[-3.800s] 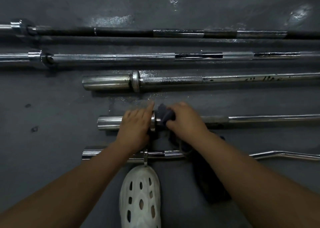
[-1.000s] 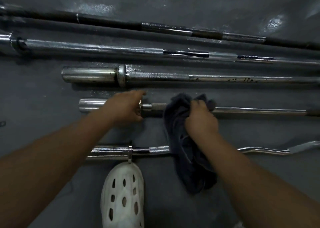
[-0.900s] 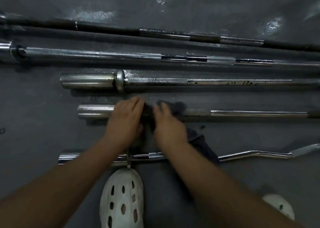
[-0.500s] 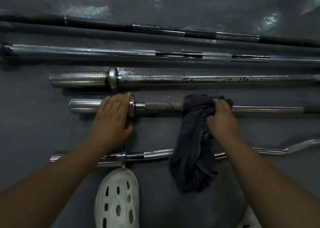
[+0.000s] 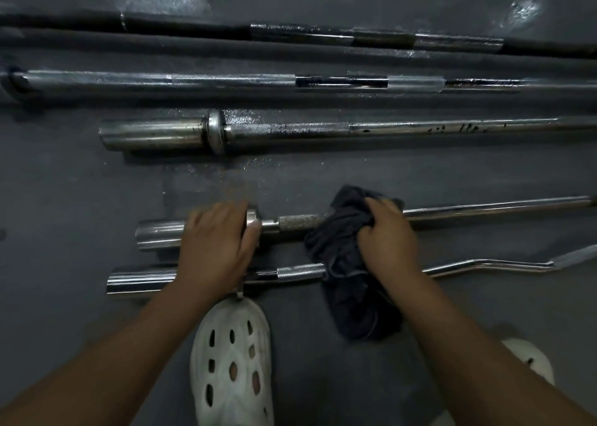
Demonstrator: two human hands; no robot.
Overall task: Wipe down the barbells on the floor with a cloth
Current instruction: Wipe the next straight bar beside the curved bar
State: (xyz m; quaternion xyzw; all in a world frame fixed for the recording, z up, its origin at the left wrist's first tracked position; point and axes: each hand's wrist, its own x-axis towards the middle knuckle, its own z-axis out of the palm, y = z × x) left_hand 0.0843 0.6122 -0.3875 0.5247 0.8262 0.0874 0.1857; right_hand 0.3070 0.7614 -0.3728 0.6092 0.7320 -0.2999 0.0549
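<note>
Presently the short barbell [image 5: 484, 206], one of five bars laid side by side on the floor [image 5: 64, 183], is being wiped. Its sleeve [image 5: 158, 235] is pressed down by the left hand [image 5: 216, 241], which is laid palm-down just outboard of the collar [image 5: 251, 219]. The fingers are held together and fairly straight, and the thumb is set against the collar. The cloth [image 5: 342, 231] is bunched over the shaft just past the knurled section [image 5: 300, 221] and is gripped there by the right hand [image 5: 387, 238], fingers curled into the fabric. A loose tail of cloth is draped across the curl bar [image 5: 300, 272], which lies just on the near side of the short barbell.

The stroke is judged best done with the cloth wrapped fully round the shaft and drawn along it away from the collar, the sleeve being held firmly so that the bar is not rolled. A twisting rub is probably needed on the knurling, where grime is likely lodged. The trailing tail should be gathered up, lest it be dragged over the floor.

Much is left unseen. The far end of the short barbell is cut off by the frame edge, as are the three bars on its far side. The underside of the shaft is hidden, so it cannot be told whether the cloth encircles it. The left fingertips are blurred. Part of the curl bar is covered by the left wrist, and just nearer than that a white clog [image 5: 231, 361] is seen.
</note>
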